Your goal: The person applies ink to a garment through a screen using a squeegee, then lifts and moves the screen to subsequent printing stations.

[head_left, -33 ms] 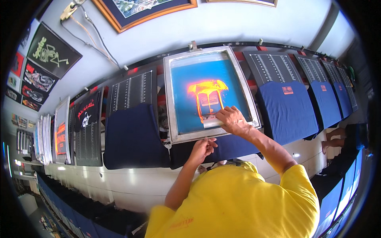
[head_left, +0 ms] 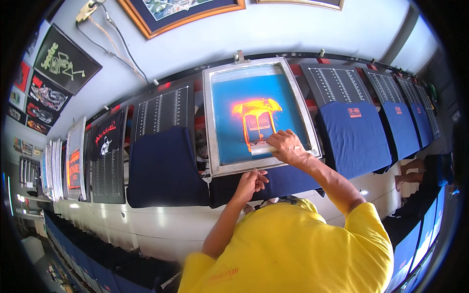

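Observation:
My right hand [head_left: 288, 146] is closed on a pale squeegee [head_left: 263, 148], which lies across the near part of a screen-printing screen. That screen has a silver frame [head_left: 312, 129] and blue mesh [head_left: 222, 124]. Bright orange ink [head_left: 256, 106] is heaped above a small rectangular design and runs down in streaks toward the squeegee. Just below the frame's near edge is my left hand [head_left: 252, 184], fingers half curled and a little apart, with nothing seen in them. Its fingertips are close to the frame; whether they touch it I cannot tell. Dark blue fabric [head_left: 288, 180] shows under the screen.
To the left, dark blue fabric [head_left: 163, 168] covers a black printing board [head_left: 163, 110]. Blue shirts with orange prints [head_left: 359, 136] lie on boards to the right. Several framed screens [head_left: 54, 168] stand at far left. Another person's legs [head_left: 410, 172] show at right.

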Motion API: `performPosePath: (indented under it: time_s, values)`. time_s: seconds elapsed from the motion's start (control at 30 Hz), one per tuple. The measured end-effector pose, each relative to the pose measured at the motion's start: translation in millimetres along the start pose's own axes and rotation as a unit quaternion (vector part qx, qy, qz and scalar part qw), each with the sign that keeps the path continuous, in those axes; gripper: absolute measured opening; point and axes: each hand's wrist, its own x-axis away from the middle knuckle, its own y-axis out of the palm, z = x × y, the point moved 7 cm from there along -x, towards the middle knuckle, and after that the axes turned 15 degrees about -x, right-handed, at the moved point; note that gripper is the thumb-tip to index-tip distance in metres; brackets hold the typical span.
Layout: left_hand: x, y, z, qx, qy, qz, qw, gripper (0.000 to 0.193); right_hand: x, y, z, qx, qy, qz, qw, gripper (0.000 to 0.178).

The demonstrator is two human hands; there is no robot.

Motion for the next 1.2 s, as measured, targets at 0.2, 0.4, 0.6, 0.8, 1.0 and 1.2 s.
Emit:
performPosePath:
  time_s: [0.2,0.4,0.6,0.8,1.0,1.2]
  values:
    - [1.7,6.5,1.2,-0.044,0.056,0.019,0.997,0.041,-40.3,-30.3,39.4,-0.025,0.046,0.100,0.994,0.025]
    - [2.6,16.0,-1.0,-0.029,0.083,0.034,0.996,0.039,-71.8,-42.3,95.4,-0.004,0.134,0.126,0.983,0.021]
    - [6.9,14.2,-1.2,-0.031,0.081,0.034,0.996,0.038,-83.4,-18.1,88.5,0.029,0.177,0.056,0.982,0.021]
    - [2.5,19.1,-6.2,-0.026,0.086,0.024,0.996,0.038,-104.4,-24.4,94.9,0.008,0.141,0.047,0.989,0.027]
    - [-1.0,14.5,-8.3,-0.006,0.084,0.030,0.996,0.038,-94.1,-22.2,68.5,0.012,0.041,-0.022,0.999,0.029]
    - [6.5,15.4,-7.1,-0.027,0.062,0.035,0.997,0.039,7.9,-5.3,-0.9,0.033,-0.036,0.014,0.999,0.048]
